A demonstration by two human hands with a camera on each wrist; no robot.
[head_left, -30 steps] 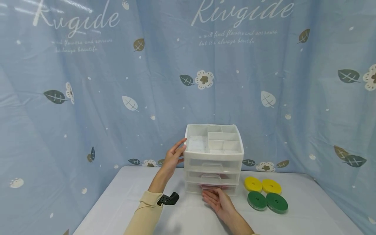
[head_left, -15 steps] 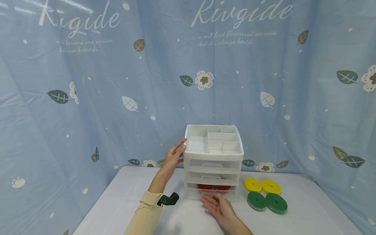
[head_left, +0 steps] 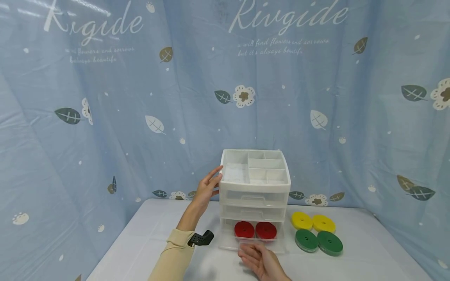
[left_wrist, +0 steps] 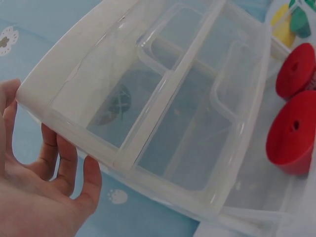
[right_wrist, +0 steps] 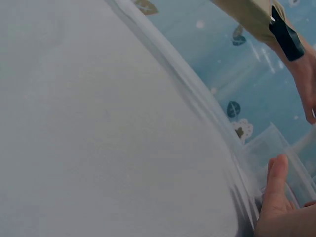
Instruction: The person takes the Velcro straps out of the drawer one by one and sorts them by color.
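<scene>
A white storage unit with several clear drawers [head_left: 253, 188] stands on the table. My left hand [head_left: 205, 191] rests against its left side with fingers spread; in the left wrist view the fingertips [left_wrist: 93, 165] touch the side edge. The bottom drawer [head_left: 226, 244] is pulled out, and two red rolls [head_left: 244, 229] with small centre holes lie side by side in it. At its front, my right hand [head_left: 263, 262] is palm up, fingers at the handle. In the right wrist view the right hand [right_wrist: 281, 207] is partly cut off beside the clear plastic.
Two yellow rolls [head_left: 301, 221] and two green rolls [head_left: 306, 240] lie on the white tablecloth [head_left: 365, 249] right of the unit. Divided compartments [head_left: 267, 164] form the unit's top. A blue patterned curtain [head_left: 197, 78] hangs behind. A black device [head_left: 202, 238] sits on the left wrist.
The bottom drawer has slid out toward me with my right hand, bringing the two red rolls into plain view. My left hand has stayed on the unit's side.
</scene>
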